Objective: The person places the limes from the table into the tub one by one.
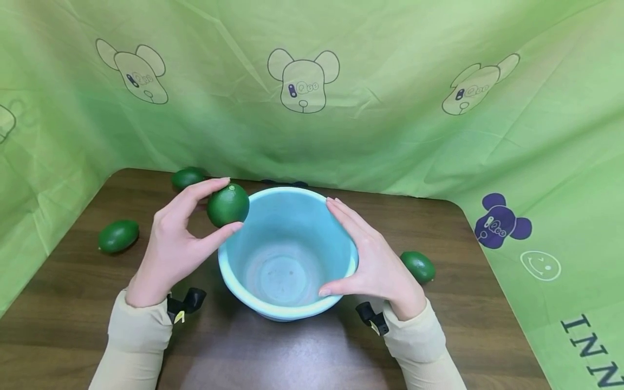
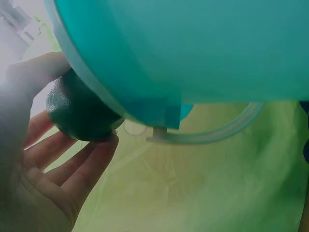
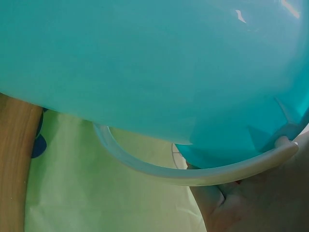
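Observation:
My left hand (image 1: 230, 205) pinches a dark green lime (image 1: 227, 208) between thumb and fingers, just above the left rim of a light blue bucket (image 1: 287, 190). The bucket stands upright on the brown table and holds nothing. My right hand (image 1: 329, 246) holds the bucket's right rim, thumb hooked inside, fingers stretched along the edge. In the left wrist view the lime (image 2: 79, 113) touches the bucket (image 2: 203, 48) wall, with my left hand (image 2: 72, 110) around it. The right wrist view shows the bucket (image 3: 145, 63), its white handle (image 3: 193, 175) and part of my right hand (image 3: 251, 203).
Three more limes lie on the wooden table (image 1: 292, 352): one at the left (image 1: 118, 236), one at the back (image 1: 188, 177), one right of the bucket (image 1: 418, 266). A green cloth (image 1: 341, 135) with bear prints walls the back and both sides.

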`<state>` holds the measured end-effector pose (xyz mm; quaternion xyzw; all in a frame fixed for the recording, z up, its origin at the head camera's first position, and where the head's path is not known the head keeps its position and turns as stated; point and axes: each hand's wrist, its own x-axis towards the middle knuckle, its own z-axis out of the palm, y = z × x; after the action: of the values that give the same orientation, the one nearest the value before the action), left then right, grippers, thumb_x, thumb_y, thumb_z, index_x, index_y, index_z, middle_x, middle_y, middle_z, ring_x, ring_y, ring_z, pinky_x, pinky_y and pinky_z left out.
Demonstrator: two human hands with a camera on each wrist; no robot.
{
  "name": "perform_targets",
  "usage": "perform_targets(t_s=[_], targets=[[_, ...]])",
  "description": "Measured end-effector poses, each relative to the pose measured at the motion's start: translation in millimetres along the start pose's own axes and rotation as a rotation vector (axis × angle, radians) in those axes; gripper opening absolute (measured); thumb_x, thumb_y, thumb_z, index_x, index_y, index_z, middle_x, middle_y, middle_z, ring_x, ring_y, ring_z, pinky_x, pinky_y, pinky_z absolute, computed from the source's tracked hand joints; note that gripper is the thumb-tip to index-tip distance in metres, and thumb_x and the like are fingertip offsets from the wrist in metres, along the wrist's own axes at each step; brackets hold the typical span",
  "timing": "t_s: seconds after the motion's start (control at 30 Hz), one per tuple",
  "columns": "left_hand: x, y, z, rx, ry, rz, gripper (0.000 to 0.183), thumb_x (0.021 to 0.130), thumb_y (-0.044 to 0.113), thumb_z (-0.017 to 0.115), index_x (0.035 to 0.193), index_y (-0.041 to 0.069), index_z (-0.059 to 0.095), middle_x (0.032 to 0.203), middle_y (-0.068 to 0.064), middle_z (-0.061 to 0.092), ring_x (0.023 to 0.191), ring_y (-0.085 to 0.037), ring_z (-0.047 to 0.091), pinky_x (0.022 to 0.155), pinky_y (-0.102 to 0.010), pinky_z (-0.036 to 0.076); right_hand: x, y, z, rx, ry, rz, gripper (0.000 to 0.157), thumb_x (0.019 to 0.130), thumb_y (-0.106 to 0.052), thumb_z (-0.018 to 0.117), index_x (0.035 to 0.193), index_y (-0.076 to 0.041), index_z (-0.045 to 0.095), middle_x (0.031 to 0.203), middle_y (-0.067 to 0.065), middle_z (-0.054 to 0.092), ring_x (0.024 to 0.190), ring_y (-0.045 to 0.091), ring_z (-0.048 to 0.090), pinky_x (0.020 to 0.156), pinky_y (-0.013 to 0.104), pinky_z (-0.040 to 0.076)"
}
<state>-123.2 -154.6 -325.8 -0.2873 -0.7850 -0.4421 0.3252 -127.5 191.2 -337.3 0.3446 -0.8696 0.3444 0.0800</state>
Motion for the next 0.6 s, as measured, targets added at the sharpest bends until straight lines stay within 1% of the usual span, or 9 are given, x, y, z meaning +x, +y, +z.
perform_targets(t_s=[0.13,0.27,0.5,0.53,0.6], targets=[[0.4,4.1,3.4,-0.032,-0.036,0.022,0.072,0.070,0.004,0.092,0.135,0.005,0.064,0.132,-0.003,0.064,0.110,-0.019,0.063,0.093,-0.025,0.049,0,0,0.1,0.007,0.000,0.003,0.132,0.058,-0.070,0.089,0.162,-0.017,0.029,0.165,0.001,0.027,0.150,0.020,0.026,0.112,0.052,0.035],[1.7,8.3,6.6,-0.051,-0.074,0.041,0.072,0.071,0.002,0.091,0.137,0.003,0.062,0.134,-0.004,0.063,0.115,-0.020,0.062,0.097,-0.027,0.048,0,-1,0.1,0.011,0.001,-0.001,0.132,0.057,-0.070,0.090,0.162,-0.016,0.030,0.165,0.001,0.028,0.150,0.020,0.026,0.112,0.052,0.035],[1.8,11.2,11.6,-0.055,-0.107,0.077,0.072,0.073,0.004,0.090,0.139,0.004,0.060,0.136,-0.005,0.062,0.120,-0.022,0.061,0.102,-0.029,0.046,1,1,0.3,0.010,0.004,-0.013,0.131,0.058,-0.074,0.087,0.162,-0.015,0.031,0.164,0.001,0.029,0.150,0.021,0.026,0.113,0.050,0.034],[1.4,11.5,12.2,-0.057,-0.114,0.078,0.072,0.074,0.005,0.089,0.140,0.004,0.060,0.137,-0.005,0.062,0.121,-0.022,0.060,0.102,-0.029,0.046,1,1,0.4,0.011,0.004,-0.013,0.131,0.058,-0.074,0.087,0.161,-0.015,0.031,0.164,0.001,0.029,0.150,0.021,0.026,0.113,0.050,0.034],[0.6,12.4,13.5,-0.063,-0.127,0.080,0.068,0.080,0.016,0.089,0.140,0.004,0.059,0.138,-0.005,0.061,0.123,-0.022,0.060,0.103,-0.030,0.046,1,1,0.6,0.012,0.004,-0.011,0.131,0.059,-0.074,0.086,0.161,-0.015,0.032,0.164,0.001,0.029,0.150,0.021,0.026,0.113,0.050,0.034]])
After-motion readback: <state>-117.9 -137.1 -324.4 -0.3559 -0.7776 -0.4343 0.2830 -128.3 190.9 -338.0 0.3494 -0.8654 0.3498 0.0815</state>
